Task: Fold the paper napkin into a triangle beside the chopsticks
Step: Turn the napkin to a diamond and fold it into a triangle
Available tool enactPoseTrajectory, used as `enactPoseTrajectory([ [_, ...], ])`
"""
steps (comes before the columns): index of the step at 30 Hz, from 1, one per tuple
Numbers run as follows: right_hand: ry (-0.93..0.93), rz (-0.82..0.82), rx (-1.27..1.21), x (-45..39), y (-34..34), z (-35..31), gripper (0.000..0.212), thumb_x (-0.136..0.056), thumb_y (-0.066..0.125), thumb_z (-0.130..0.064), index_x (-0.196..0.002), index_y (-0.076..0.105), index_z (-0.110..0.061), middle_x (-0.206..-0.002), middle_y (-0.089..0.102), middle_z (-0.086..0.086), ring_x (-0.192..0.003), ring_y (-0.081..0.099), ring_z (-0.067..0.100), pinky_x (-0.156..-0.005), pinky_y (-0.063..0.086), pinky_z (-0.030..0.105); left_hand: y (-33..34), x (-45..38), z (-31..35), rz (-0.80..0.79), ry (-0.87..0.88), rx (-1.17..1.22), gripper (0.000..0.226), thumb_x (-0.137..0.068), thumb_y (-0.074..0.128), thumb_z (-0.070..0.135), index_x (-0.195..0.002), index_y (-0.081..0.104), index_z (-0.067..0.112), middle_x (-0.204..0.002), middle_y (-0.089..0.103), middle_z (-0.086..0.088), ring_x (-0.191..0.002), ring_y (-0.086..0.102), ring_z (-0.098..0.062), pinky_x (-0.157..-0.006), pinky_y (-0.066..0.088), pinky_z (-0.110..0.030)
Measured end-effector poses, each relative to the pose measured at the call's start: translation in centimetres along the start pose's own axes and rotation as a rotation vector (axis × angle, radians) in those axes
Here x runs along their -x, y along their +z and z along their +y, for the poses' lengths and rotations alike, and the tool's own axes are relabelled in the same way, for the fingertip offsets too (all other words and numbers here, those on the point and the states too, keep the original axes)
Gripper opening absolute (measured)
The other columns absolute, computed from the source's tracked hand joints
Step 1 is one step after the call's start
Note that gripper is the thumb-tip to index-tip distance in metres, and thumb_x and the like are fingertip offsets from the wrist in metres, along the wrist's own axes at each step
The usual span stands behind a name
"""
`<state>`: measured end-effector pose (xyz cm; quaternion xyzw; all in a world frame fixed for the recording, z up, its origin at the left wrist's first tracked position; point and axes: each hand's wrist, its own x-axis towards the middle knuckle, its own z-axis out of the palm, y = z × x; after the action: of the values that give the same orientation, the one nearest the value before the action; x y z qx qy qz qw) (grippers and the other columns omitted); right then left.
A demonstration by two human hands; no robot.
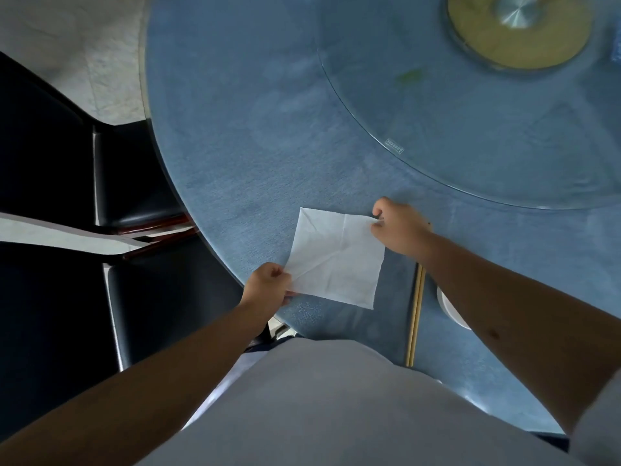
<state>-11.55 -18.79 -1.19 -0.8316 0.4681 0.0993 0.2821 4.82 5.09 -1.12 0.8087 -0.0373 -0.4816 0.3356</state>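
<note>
Trouble could come from pulling too hard: that thin white square paper napkin (336, 260) may tear or drag skewed (it's flimsy). Left hand (268, 285) pinches its near-left corner, right hand (398, 227) pinches the far-right one. It's spread flat on the blue tablecloth (235, 146), just left of the pale wooden chopsticks (416, 314).

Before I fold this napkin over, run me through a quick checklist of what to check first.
1. Napkin opened out to a square: ok.
2. Left hand pinching the near left corner: ok.
3. Right hand pinching the opposite far corner: ok.
4. Napkin beside the chopsticks, not overlapping: ok.
5. Napkin smooth: not ok, creases show.
6. Plate clear of the fold: cannot tell, arm hides most of it.
</note>
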Motion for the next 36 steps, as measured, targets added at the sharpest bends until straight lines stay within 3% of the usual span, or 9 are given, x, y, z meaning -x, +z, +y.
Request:
enactPoseTrajectory([
  [4, 0.062, -0.067, -0.086, -0.2, 0.1, -0.6, 0.020, -0.078, 0.062, -0.038, -0.092, 0.055, -0.024, -0.085, 0.062, -0.002, -0.078, 0.059, 0.021, -0.066, 0.046, 0.032, -0.4, -0.3, -0.1, -0.122, -0.064, 0.151, 0.018, -0.083, 0.070, 0.024, -0.095, 0.061, 0.014, -0.079, 0.072, -0.012, -0.066, 0.070, -0.024, -0.062, 0.058, -0.034],
  [7, 0.135, -0.069, -0.170, -0.4, -0.1, -0.8, 0.026, -0.079, 0.065, -0.037, -0.082, 0.065, -0.011, -0.075, 0.067, 0.006, -0.073, 0.063, 0.024, -0.066, 0.050, 0.032, 0.0, -0.2, 0.2, -0.127, -0.060, 0.099, 0.019, -0.085, 0.070, 0.029, -0.089, 0.065, 0.010, -0.068, 0.068, -0.010, -0.059, 0.065, -0.020, -0.056, 0.054, -0.030],
  [13, 0.195, -0.103, -0.268, 0.5, -0.6, -0.4, 0.029, -0.082, 0.070, -0.028, -0.059, 0.055, -0.019, -0.056, 0.053, -0.005, -0.061, 0.052, 0.015, -0.050, 0.032, 0.021, -0.4, -1.1, 1.0, 0.000, 0.010, -0.008, 0.015, -0.082, 0.067, 0.026, -0.076, 0.063, 0.012, -0.077, 0.070, -0.009, -0.060, 0.070, -0.022, -0.056, 0.057, -0.028],
  [18, 0.323, -0.012, -0.719, 2.2, -0.2, -0.4, 0.019, -0.083, 0.070, -0.017, -0.066, 0.062, -0.012, -0.072, 0.063, 0.010, -0.070, 0.066, 0.022, -0.067, 0.059, 0.036, -1.3, -1.7, 1.8, -0.073, 0.059, 0.241, 0.012, -0.090, 0.064, 0.018, -0.082, 0.059, 0.009, -0.089, 0.067, -0.014, -0.081, 0.069, -0.026, -0.068, 0.059, -0.035],
  [21, 0.419, -0.023, -0.898, 3.1, 0.5, -0.6, 0.020, -0.085, 0.069, -0.008, -0.067, 0.060, -0.012, -0.078, 0.060, 0.011, -0.070, 0.063, 0.017, -0.056, 0.059, 0.031, -1.4, -1.9, 2.9, -0.114, 0.008, 0.348, 0.009, -0.092, 0.061, 0.013, -0.086, 0.057, 0.008, -0.087, 0.069, -0.015, -0.074, 0.071, -0.025, -0.058, 0.056, -0.031],
  [28, 0.531, -0.092, -0.807, 4.5, 1.7, -0.5, 0.025, -0.081, 0.071, -0.006, -0.059, 0.061, -0.013, -0.067, 0.061, 0.008, -0.070, 0.064, 0.020, -0.057, 0.059, 0.034, -2.5, -3.2, 3.7, -0.159, 0.063, -0.148, 0.002, -0.088, 0.061, 0.010, -0.089, 0.063, 0.011, -0.070, 0.072, -0.011, -0.058, 0.071, -0.017, -0.052, 0.056, -0.027],
  [30, 0.474, -0.118, -0.660, 4.7, 1.9, -0.4, 0.025, -0.080, 0.069, -0.010, -0.056, 0.065, -0.013, -0.061, 0.066, 0.007, -0.069, 0.070, 0.024, -0.065, 0.061, 0.040, -3.0, -3.5, 3.8, -0.123, 0.139, -0.334, 0.004, -0.085, 0.061, 0.015, -0.086, 0.064, 0.018, -0.073, 0.072, -0.008, -0.061, 0.071, -0.018, -0.056, 0.059, -0.030],
  [33, 0.333, -0.125, -0.350, 4.7, 1.6, -0.5, 0.023, -0.079, 0.064, -0.025, -0.063, 0.069, -0.010, -0.057, 0.070, 0.005, -0.064, 0.070, 0.021, -0.060, 0.056, 0.029, -3.4, -3.6, 4.3, -0.087, 0.224, -0.578, 0.007, -0.085, 0.060, 0.031, -0.085, 0.062, 0.024, -0.084, 0.067, -0.002, -0.065, 0.067, -0.020, -0.057, 0.058, -0.032],
  [36, 0.266, -0.059, -0.199, 4.7, 1.6, -0.6, 0.024, -0.076, 0.062, -0.033, -0.077, 0.067, -0.010, -0.068, 0.070, 0.007, -0.072, 0.065, 0.024, -0.063, 0.050, 0.029, -3.3, -3.5, 5.0, 0.042, 0.287, -0.661, 0.016, -0.081, 0.056, 0.045, -0.091, 0.059, 0.033, -0.086, 0.062, 0.009, -0.066, 0.063, -0.015, -0.056, 0.053, -0.027],
])
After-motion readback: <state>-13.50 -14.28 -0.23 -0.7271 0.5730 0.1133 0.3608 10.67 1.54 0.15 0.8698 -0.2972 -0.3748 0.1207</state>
